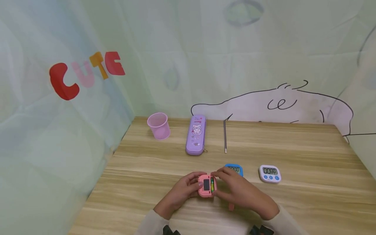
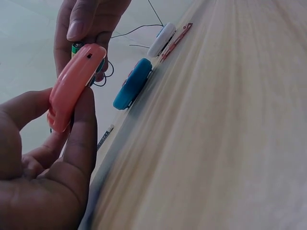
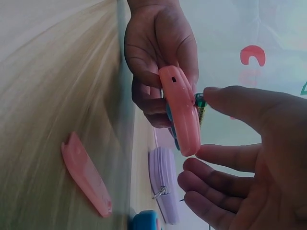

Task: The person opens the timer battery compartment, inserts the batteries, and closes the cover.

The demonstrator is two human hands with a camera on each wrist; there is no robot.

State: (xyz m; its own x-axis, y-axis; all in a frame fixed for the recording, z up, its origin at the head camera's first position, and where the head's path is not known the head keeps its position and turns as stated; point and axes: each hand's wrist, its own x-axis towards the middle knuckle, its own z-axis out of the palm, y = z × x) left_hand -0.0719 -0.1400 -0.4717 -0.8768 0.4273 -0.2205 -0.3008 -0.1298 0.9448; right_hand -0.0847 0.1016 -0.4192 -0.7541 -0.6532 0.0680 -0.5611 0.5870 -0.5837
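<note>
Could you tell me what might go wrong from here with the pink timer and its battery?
The pink timer is held above the table with its back open, so the green battery under the right hand's fingertip could slip out or seat crooked. The left hand holds the timer only by its edges, so pressing may tip it. The loose pink cover lies by the right wrist and could be knocked.

The right hand (image 1: pixel 241 192) covers the lower half of the blue timer (image 1: pixel 235 169) and most of the pink battery cover (image 1: pixel 231 206). The white timer's (image 1: pixel 270 173) digits are too small to read. Both forearms run off the bottom edge.
</note>
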